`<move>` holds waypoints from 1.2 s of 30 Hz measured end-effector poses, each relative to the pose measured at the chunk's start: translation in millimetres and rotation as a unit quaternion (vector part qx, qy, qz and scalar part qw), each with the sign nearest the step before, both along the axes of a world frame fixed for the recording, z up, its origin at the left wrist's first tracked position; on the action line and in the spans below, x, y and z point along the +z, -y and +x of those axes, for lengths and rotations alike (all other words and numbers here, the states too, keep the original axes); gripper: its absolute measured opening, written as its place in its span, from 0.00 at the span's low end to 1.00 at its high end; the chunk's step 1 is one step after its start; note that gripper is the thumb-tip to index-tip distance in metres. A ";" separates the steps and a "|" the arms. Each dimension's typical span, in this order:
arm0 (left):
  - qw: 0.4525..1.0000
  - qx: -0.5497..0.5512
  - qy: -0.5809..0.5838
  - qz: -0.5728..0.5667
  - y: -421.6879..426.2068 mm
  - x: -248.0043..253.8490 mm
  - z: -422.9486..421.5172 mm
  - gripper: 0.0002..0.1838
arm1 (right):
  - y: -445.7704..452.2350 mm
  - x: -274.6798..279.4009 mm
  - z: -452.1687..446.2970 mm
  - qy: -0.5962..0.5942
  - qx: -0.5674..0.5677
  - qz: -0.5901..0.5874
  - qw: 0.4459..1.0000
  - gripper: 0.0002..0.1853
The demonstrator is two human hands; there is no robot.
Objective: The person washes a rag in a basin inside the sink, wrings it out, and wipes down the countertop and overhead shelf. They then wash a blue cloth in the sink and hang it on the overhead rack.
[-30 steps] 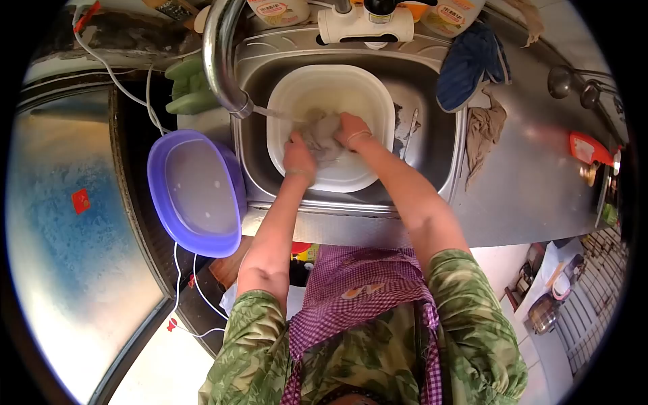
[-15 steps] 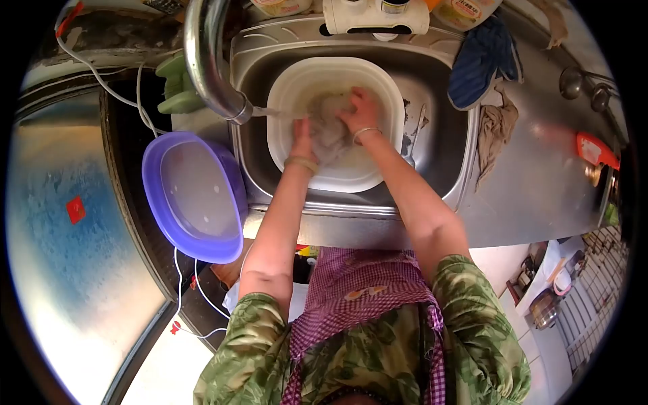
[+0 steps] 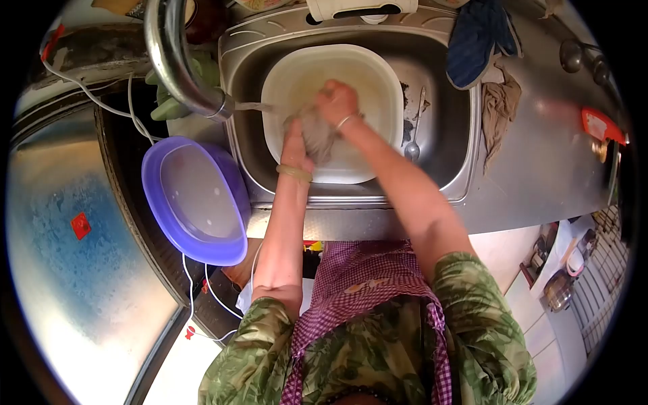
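Observation:
A wet grey cloth (image 3: 317, 135) is bunched between my two hands over the white basin (image 3: 381, 88), which stands in the steel sink (image 3: 442, 145). My left hand (image 3: 295, 145) holds the cloth's left side, a bangle round its wrist. On the cloth's upper right, my right hand (image 3: 336, 102) is closed in a fist, slightly blurred. Water runs from the curved faucet (image 3: 216, 104) toward the basin, left of the cloth. Cloudy water lies in the basin.
A purple tub (image 3: 233, 229) of cloudy water is left of the sink. A spoon (image 3: 412, 148) lies in the sink, right of the basin. A blue cloth item (image 3: 472, 47) and a brown rag (image 3: 498, 115) rest at the sink's right edge.
The spread fingers of my right hand have closed on the cloth. The cloth, lying in the water half a second ago, is now gathered up between my hands. The view has shifted slightly.

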State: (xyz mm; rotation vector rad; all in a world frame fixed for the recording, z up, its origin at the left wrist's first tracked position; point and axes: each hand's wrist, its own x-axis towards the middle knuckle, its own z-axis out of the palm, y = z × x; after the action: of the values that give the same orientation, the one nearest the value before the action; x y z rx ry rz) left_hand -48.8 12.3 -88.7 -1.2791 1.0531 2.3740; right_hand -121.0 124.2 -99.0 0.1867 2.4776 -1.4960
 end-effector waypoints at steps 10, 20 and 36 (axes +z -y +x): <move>0.997 0.003 0.031 0.070 18.9 -33.4 -20.4 0.41 | -12.9 -73.1 18.5 -0.117 0.100 0.018 0.988 0.20; 0.983 -0.010 -0.168 0.078 20.1 -28.5 21.7 0.24 | 32.0 41.8 62.3 -0.239 0.118 -0.022 0.964 0.08; 0.786 -0.303 0.041 -0.537 30.7 -10.5 37.4 0.28 | -71.4 -45.5 32.0 0.035 0.322 0.051 0.945 0.14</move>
State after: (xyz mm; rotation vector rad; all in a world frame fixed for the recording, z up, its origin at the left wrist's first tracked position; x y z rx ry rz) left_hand -11.4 -18.3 -99.2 -0.9768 2.4751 1.1403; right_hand -89.0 195.6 -144.5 -0.4988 2.2336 -1.0569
